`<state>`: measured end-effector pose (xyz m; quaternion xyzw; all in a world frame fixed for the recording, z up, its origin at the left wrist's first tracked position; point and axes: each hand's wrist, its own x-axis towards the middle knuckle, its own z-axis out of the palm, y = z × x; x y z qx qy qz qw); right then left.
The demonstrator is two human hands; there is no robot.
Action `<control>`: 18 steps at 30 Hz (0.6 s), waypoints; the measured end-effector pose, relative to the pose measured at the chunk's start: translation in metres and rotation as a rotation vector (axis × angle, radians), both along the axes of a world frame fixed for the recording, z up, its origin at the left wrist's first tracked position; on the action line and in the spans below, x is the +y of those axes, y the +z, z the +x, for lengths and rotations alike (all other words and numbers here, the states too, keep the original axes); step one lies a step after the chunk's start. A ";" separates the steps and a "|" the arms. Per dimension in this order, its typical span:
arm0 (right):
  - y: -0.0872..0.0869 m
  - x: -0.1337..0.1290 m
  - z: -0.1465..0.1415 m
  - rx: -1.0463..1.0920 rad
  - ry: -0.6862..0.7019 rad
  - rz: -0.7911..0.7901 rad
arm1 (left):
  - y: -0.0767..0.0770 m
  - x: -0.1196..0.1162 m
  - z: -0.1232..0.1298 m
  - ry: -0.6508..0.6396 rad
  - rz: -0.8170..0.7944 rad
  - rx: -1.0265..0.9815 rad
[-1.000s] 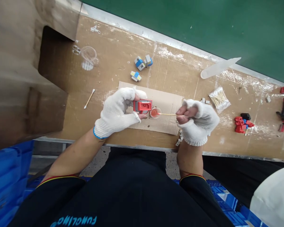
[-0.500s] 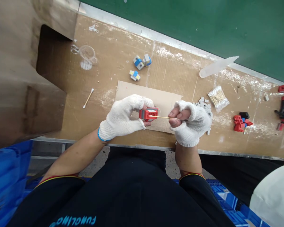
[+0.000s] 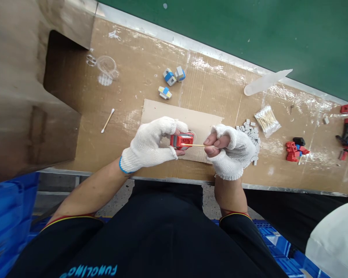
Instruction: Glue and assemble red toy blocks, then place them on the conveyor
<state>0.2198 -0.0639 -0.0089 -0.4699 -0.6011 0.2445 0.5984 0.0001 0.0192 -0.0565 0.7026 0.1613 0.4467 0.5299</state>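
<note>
- My left hand (image 3: 150, 144) pinches the small red plastic part (image 3: 182, 141), held just above the cardboard sheet (image 3: 201, 121) on the desk (image 3: 139, 90).
- My right hand (image 3: 230, 150) is closed on a thin wooden stick (image 3: 195, 145), tip touching the part's face.
- Small cup sits behind the part, mostly hidden; contents unclear.
- To do this well, I think: keep left grip steady, light strokes w/ the tip, stay on the face, no smear onto the glove.
</note>
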 end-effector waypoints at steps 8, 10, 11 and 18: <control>-0.004 -0.002 -0.001 -0.022 -0.046 0.012 | -0.001 -0.002 -0.001 -0.026 -0.084 0.000; -0.005 -0.002 -0.001 -0.046 -0.059 0.026 | 0.000 -0.002 -0.001 -0.032 -0.086 0.010; -0.005 -0.001 0.000 -0.058 -0.066 0.034 | 0.001 -0.001 -0.001 -0.032 -0.074 0.013; -0.002 0.001 0.001 -0.126 -0.089 0.063 | 0.006 0.000 -0.005 0.009 0.003 0.082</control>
